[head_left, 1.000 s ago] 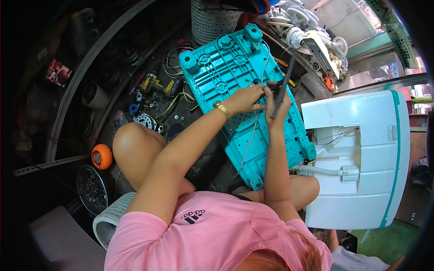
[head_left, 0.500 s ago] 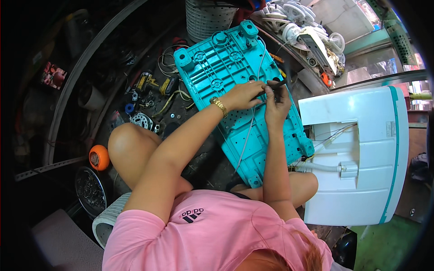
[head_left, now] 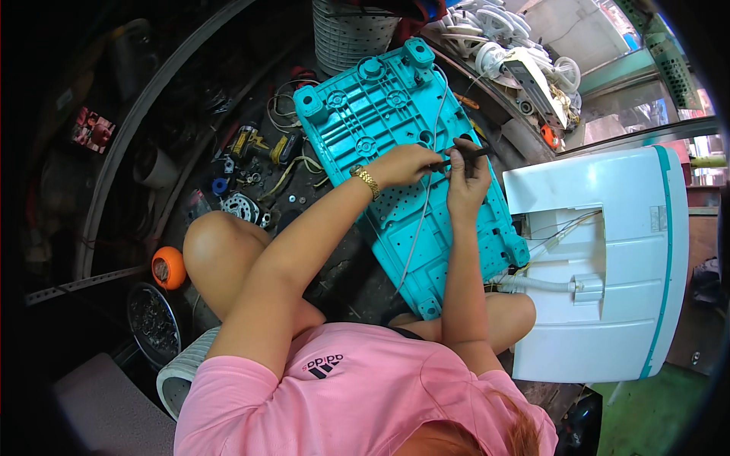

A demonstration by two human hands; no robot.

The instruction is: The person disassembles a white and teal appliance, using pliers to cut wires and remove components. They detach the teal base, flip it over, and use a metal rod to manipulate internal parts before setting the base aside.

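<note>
A turquoise plastic washing-machine base (head_left: 411, 220) with ribs and round feet lies in front of me. Above it, a narrow dark stick-like thing (head_left: 475, 153) spans both hands; its exact kind is not plain. My left hand (head_left: 407, 165), below a gold bracelet, is closed with its fingertips pinching the near-left end. My right hand (head_left: 468, 186) grips the same thing between thumb and fingers, and the other end sticks out to the right. A thin grey cable (head_left: 414, 243) runs across the base and passes under the hands.
A white machine body (head_left: 631, 319) with wires and a pale hose (head_left: 540, 283) stands at the right. A yellow-black power drill (head_left: 245, 140) and loose parts lie left of the base. White baskets (head_left: 353, 38) stand behind; white plastic wheels (head_left: 494, 30) are heaped at far right.
The dark stick-like thing has swung from slanting upward to nearly level. My left hand's fingers have curled in and drawn slightly away from the right hand.
</note>
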